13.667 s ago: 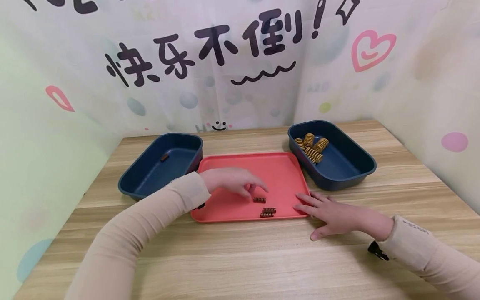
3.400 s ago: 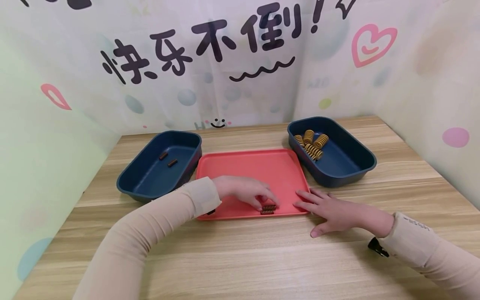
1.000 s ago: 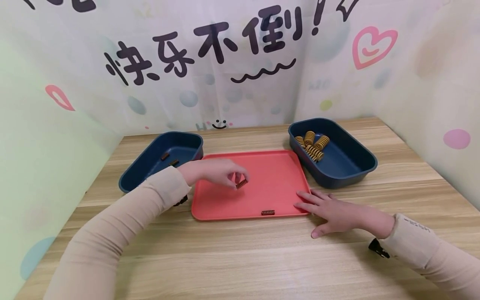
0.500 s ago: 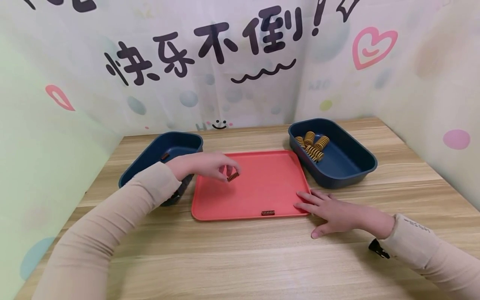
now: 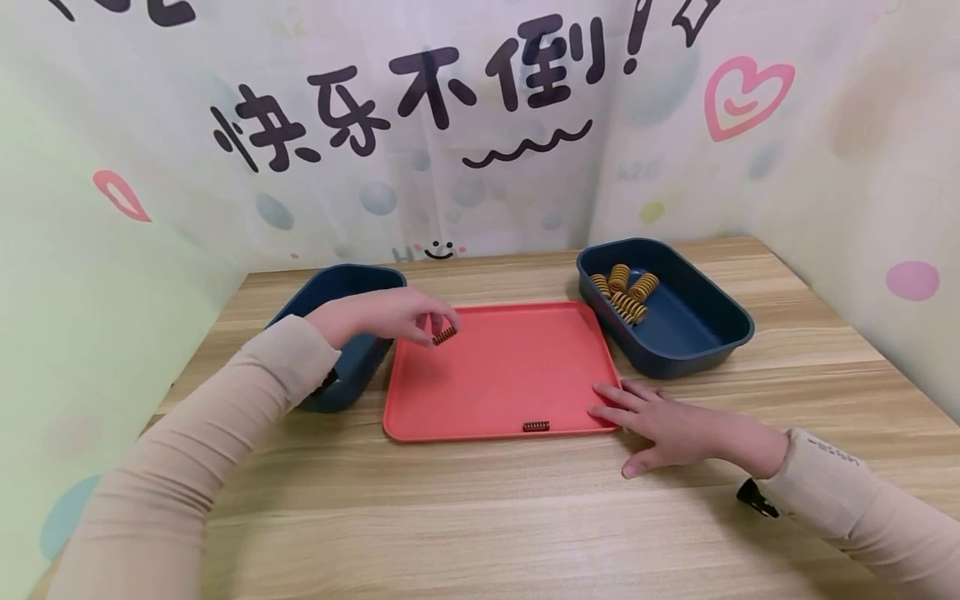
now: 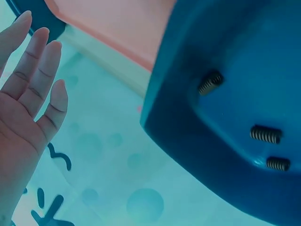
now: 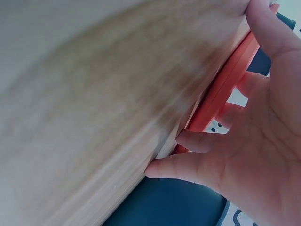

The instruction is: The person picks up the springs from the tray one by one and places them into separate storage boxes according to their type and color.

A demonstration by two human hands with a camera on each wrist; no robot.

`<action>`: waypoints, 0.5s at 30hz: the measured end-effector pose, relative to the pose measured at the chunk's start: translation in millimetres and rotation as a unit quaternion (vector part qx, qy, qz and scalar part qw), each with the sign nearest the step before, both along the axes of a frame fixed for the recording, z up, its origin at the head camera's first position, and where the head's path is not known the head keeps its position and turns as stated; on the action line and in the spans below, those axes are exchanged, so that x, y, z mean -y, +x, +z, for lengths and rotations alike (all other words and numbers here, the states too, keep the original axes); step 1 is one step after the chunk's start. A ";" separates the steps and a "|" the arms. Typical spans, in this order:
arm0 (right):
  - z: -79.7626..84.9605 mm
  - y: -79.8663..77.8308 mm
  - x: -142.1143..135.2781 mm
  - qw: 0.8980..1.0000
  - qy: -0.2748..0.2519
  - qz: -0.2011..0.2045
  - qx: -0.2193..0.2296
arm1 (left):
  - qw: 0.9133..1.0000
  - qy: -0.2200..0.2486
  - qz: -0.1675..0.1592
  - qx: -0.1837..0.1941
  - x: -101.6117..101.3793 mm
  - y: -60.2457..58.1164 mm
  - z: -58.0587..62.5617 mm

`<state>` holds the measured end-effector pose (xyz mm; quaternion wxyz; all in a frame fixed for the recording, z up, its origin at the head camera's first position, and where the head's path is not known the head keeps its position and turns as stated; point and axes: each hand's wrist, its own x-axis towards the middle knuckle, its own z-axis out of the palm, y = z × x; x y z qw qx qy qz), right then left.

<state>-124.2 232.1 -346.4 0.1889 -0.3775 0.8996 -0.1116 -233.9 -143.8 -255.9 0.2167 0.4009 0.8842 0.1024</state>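
Over the left part of the red tray, near the left blue bin, my left hand pinches a small dark coil spring between thumb and fingertips. Its fingers show in the left wrist view, but the held spring does not. That view also shows three dark springs lying in the bin; my forearm covers them in the head view. Another dark spring lies at the tray's front edge. My right hand, fingers spread, rests on the tray's right front corner.
A second blue bin stands at the back right, touching or nearly touching the tray, with several larger yellow-brown springs at its left end. A wood-grain table carries everything. A printed cloth hangs behind.
Of the springs on the tray, one has been picked up by my left hand. Over the last second that hand has moved left and back toward the left bin. The right hand stays put.
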 end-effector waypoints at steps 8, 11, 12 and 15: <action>-2.5 -0.4 -0.7 1.000 -0.004 -0.002 0.001 | 1.000 0.013 0.014 -0.003 15.3 -8.6 6.1; -1.9 -0.2 -0.5 1.000 -0.005 -0.003 0.003 | 1.000 0.017 0.021 -0.003 21.3 -11.5 7.5; -1.7 -0.1 -0.4 1.000 -0.005 -0.003 0.004 | 1.000 0.018 0.022 -0.005 23.2 -12.6 7.9; -1.3 0.0 -0.3 1.000 -0.006 -0.005 0.005 | 0.999 0.017 0.027 -0.016 29.7 -16.4 8.9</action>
